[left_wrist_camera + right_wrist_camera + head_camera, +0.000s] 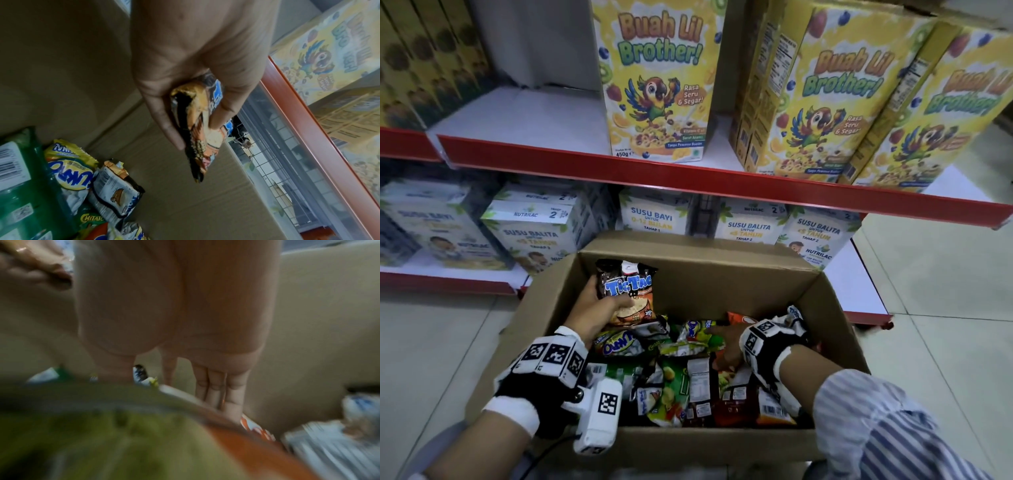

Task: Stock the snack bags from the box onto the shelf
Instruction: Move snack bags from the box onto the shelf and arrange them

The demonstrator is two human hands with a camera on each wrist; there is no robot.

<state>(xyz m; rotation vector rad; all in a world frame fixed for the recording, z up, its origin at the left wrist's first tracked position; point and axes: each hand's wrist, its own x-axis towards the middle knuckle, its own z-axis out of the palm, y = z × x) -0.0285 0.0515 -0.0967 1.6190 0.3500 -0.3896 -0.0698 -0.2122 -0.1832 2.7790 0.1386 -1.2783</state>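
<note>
An open cardboard box (722, 270) on the floor holds several snack bags (674, 377). My left hand (599, 308) grips a black and orange Tic Tac bag (628, 291) by its lower half and holds it upright above the pile, near the box's back left corner. In the left wrist view my thumb and fingers (168, 123) pinch that bag (199, 129). My right hand (727, 342) reaches down into the pile at the box's right. Its fingers (216, 389) are straight, behind the edge of a green bag (102, 434) and next to an orange bag (257, 430).
The upper shelf (524, 116) has a red front edge, a bare stretch at the left and yellow cereal boxes (657, 85) at the centre and right. White milk-powder boxes (541, 233) fill the lower shelf behind the box. Grey tiled floor (945, 308) lies around.
</note>
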